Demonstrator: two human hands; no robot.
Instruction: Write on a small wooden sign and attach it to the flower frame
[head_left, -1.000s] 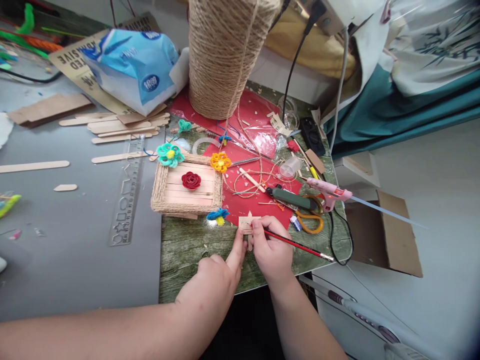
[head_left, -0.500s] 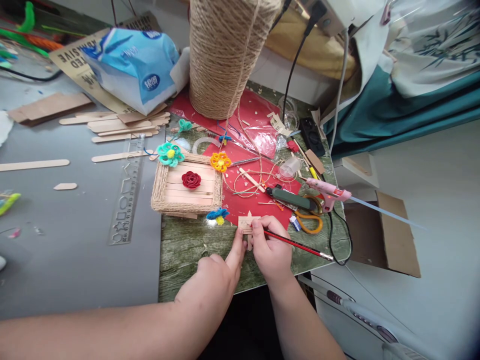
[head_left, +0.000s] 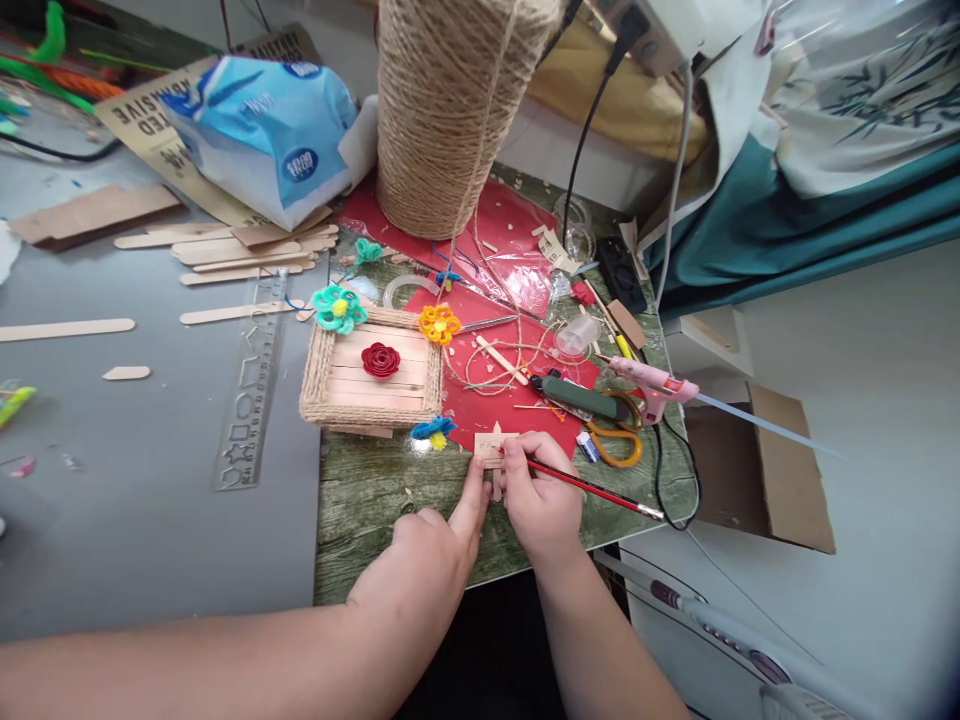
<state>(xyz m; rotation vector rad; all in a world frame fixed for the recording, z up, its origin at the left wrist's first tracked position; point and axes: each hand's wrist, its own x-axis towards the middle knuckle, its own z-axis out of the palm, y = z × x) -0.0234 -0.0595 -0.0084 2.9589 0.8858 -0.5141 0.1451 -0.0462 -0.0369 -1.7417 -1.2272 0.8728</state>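
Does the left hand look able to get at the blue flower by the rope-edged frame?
Probably yes: the blue flower lies close to the left hand, and nothing bulky stands between them on the green tabletop, though its index finger would likely have to leave the small wooden sign.

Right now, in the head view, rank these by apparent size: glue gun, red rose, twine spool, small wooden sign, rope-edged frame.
1. Twine spool
2. Rope-edged frame
3. Glue gun
Smallest, too alike to rank: small wooden sign (partly covered) and red rose
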